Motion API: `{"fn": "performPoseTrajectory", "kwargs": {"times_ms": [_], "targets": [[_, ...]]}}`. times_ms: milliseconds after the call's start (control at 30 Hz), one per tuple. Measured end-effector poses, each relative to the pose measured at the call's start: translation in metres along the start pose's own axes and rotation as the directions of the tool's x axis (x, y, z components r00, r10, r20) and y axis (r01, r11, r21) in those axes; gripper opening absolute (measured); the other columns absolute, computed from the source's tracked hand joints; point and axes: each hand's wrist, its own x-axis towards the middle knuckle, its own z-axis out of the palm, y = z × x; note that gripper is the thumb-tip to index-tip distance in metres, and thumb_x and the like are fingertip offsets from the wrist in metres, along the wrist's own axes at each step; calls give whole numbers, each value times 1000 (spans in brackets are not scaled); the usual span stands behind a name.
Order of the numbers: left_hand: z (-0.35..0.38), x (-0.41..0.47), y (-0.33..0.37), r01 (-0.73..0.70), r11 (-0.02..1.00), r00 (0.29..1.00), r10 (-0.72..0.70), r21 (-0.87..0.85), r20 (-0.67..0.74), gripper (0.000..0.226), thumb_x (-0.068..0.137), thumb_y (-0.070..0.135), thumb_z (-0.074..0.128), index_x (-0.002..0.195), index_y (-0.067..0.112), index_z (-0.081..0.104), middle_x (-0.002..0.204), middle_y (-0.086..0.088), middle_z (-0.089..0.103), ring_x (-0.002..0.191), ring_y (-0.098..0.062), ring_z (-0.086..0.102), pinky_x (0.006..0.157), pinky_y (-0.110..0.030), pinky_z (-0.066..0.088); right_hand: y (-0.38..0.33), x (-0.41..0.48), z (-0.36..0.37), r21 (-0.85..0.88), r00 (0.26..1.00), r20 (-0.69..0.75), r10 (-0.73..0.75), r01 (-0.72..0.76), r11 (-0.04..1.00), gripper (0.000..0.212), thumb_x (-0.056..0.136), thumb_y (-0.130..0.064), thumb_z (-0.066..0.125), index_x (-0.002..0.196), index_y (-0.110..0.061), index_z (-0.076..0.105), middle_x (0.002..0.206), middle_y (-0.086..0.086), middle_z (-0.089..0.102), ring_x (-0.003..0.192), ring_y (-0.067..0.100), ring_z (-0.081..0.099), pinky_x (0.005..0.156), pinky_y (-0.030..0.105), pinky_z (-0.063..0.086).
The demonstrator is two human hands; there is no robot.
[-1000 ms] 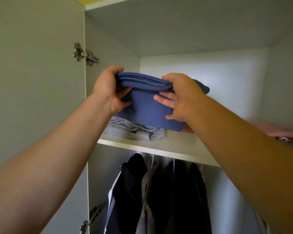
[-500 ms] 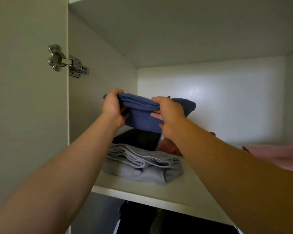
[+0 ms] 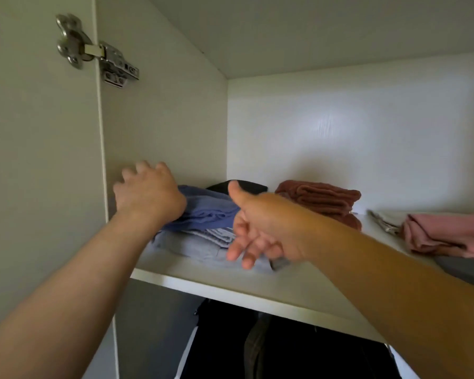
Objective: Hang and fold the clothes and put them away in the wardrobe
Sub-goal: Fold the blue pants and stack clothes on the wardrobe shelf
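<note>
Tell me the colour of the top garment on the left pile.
The top garment is blue, seen in the head view.

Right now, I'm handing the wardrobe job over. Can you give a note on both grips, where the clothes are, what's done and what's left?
Left grip: open, holds nothing, over the left end of the blue folded garment.
Right grip: open, fingers relaxed, in front of the stack.
The blue one lies on the light grey folded garment on the top shelf.
Done: blue one stowed.
Left: cannot tell, any further clothes are out of view.
</note>
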Motion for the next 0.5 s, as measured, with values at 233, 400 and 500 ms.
{"fn": "performPoseTrajectory", "kwargs": {"times_ms": [233,400,500], "targets": [[-7,16,45,-393,859,864,467,-327,189,34,102,21,48,133,25,63,144,-5,57,130,-26,51,103,-30,35,-14,39,-31,-678,553,-510,-659,213,704,39,102,-46,41,85,-17,62,80,3,64,77,26,61,67,35,45],[37,11,40,-127,952,817,259,-278,515,34,105,33,53,119,6,67,133,-20,62,121,-28,58,110,-30,35,51,74,7,-677,965,-171,-198,31,735,65,106,-52,18,146,-8,45,146,19,50,130,40,49,108,49,39],[31,10,41,-183,941,745,321,-283,585,28,106,32,48,121,28,70,120,-4,69,113,-20,61,108,-31,36,50,62,6,-654,972,-167,-162,14,757,72,107,-53,12,145,-5,49,145,20,52,132,38,48,114,44,35]]}}
